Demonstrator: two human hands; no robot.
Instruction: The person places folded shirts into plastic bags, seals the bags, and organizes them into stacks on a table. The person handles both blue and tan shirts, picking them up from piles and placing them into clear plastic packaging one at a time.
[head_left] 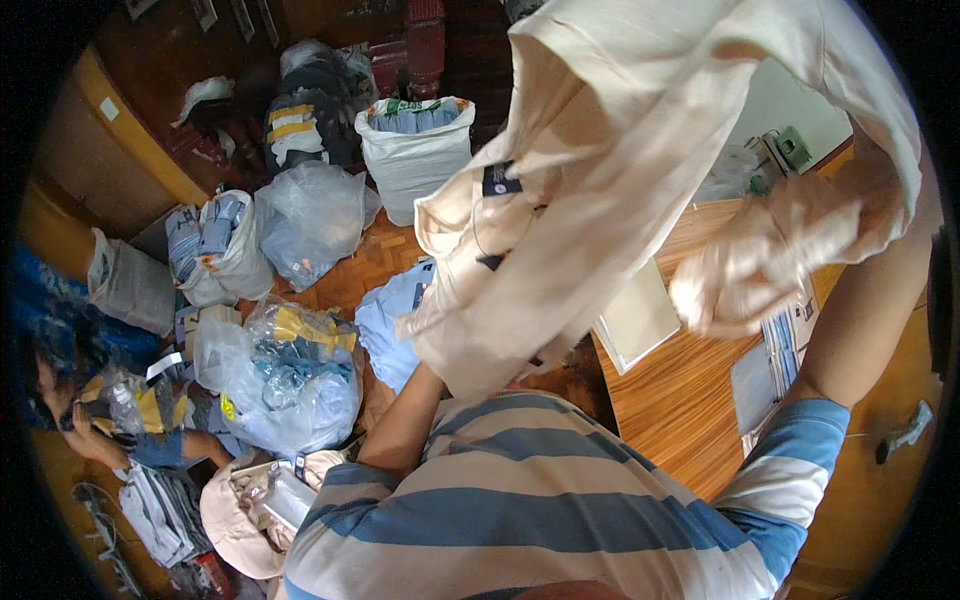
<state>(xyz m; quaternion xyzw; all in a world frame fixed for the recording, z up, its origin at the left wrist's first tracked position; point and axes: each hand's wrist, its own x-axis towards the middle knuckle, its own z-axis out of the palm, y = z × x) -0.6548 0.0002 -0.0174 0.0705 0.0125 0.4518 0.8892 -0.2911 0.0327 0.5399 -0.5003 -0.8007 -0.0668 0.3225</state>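
Observation:
A cream shirt (pixel 640 150) hangs spread in front of me, reaching from the top edge down to my chest. A dark neck label (pixel 502 180) shows at its collar, and a small dark tag (pixel 489 262) hangs below that. My left forearm (pixel 405 420) goes up under the lower end of the shirt, which hides the hand. At the right, my right forearm (pixel 870 320) is raised, and its hand is lost behind the cloth. A crumpled, motion-smeared part of the cloth (pixel 760 260) hangs over the table. Neither hand's fingers can be made out.
A wood-grain table (pixel 670 410) at right carries a flat cream packet (pixel 640 325) and folded striped shirts (pixel 770 360). White sacks (pixel 415 165) and clear plastic bags (pixel 300 390) of clothes cover the floor at left. A blue shirt (pixel 390 325) lies near my left arm. Another person's arm (pixel 95 440) shows far left.

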